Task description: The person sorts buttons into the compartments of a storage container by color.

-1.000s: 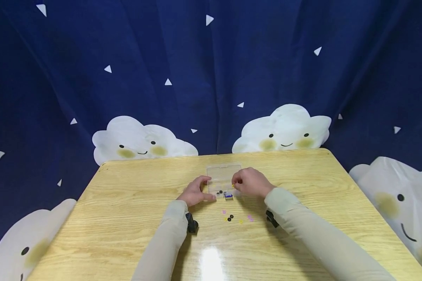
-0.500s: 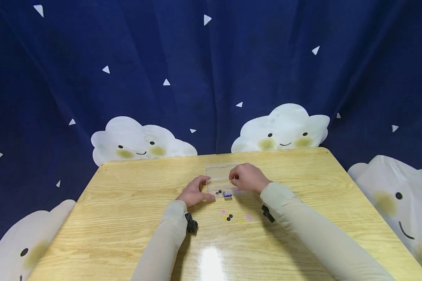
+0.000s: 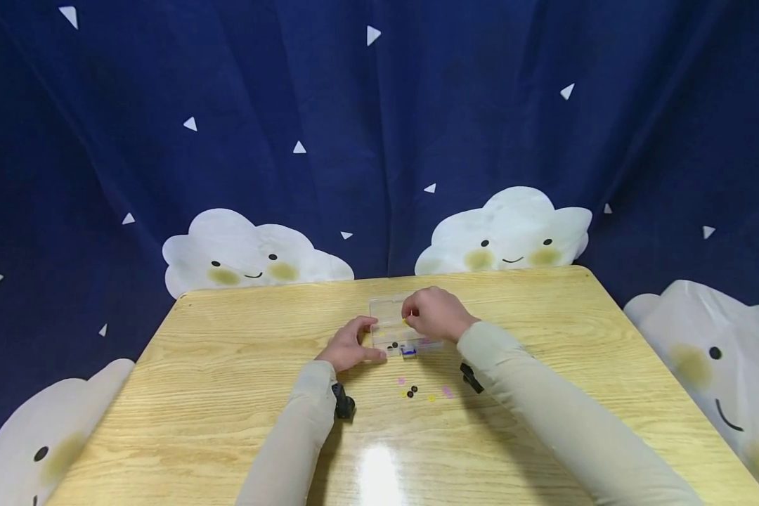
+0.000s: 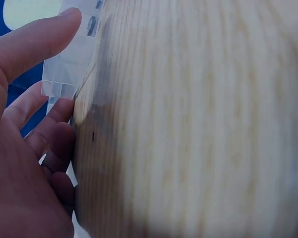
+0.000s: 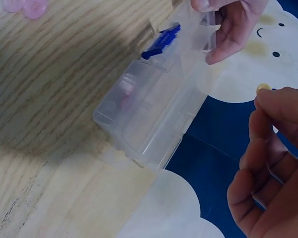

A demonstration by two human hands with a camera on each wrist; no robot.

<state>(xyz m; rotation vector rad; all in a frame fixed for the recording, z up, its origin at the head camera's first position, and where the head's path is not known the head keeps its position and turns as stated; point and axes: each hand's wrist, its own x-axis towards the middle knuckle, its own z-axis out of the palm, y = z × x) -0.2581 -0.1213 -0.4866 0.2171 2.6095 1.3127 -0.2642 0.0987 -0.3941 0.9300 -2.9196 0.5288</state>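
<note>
A clear plastic compartment box (image 3: 388, 309) stands at the far middle of the table with its lid raised. My left hand (image 3: 348, 344) holds the box's left end between thumb and fingers. Over the box, my right hand (image 3: 439, 314) pinches a small round yellow button (image 5: 263, 88) between thumb and forefinger. A blue latch (image 5: 161, 40) shows on the near side of the box. Black buttons (image 3: 395, 345) lie in a compartment at the left, and something pink (image 5: 126, 94) shows through the wall at the other end. My right hand hides part of the lid in the head view.
In front of the box lie loose black buttons (image 3: 414, 388), pink pieces (image 3: 447, 391) and a yellow button (image 3: 431, 398). The wooden table (image 3: 228, 393) ends just beyond the box, where a blue curtain (image 3: 379, 140) with white clouds hangs.
My right hand has moved left and slightly away from me over the box, still pinching the yellow button. My left hand stays at the box's left end.
</note>
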